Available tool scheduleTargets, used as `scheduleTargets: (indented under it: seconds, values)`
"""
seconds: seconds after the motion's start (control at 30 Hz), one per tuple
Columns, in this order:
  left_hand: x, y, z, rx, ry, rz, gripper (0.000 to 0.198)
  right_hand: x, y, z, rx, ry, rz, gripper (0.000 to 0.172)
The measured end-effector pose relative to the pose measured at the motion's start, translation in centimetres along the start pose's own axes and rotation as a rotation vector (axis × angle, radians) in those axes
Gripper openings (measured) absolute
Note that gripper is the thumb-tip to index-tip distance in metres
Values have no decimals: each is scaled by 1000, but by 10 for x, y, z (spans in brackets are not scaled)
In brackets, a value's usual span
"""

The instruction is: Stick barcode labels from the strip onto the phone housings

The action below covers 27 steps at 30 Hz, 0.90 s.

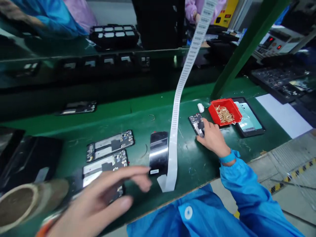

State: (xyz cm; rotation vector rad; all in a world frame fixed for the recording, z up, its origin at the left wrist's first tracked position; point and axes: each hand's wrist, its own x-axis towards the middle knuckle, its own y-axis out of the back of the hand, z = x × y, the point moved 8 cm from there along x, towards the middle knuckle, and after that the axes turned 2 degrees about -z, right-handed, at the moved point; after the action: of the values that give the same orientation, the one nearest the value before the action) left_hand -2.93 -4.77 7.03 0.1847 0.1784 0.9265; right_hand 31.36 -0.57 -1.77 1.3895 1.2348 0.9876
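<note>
- Your right hand's fingers are closed on the opened phone, left of the red box on the surface; pinching hard could damage bare parts.
- Your left hand, fingers apart, blurs over other phones; hurrying could knock them.
- Brushing the label strip could drag it sideways.

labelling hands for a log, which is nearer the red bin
Right. The right hand, at a phone part, is close to the red bin's near side; the left hand is farther off, left of the label strip.
</note>
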Motion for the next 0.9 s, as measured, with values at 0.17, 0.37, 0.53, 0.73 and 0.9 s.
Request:
scheduleTargets:
  seconds: [0.17,0.37,0.53,0.73,0.9]
  values:
    - [51,-62,-54,-560,12,3,33,-15,13,10,478,-79,-14,86]
    - [85,-91,-63,-1184,-75,162,80,-52,27,-127,648,395,42,87]
    - [83,-54,-69,-1422,6,317,88,-39,34,-178,700,673,36,53]
    - [76,-32,-79,-1477,104,395,96,-37,37,-178,638,873,91,19]
    - [74,-28,-80,-1384,52,544,85,-48,21,-187,559,908,87,23]
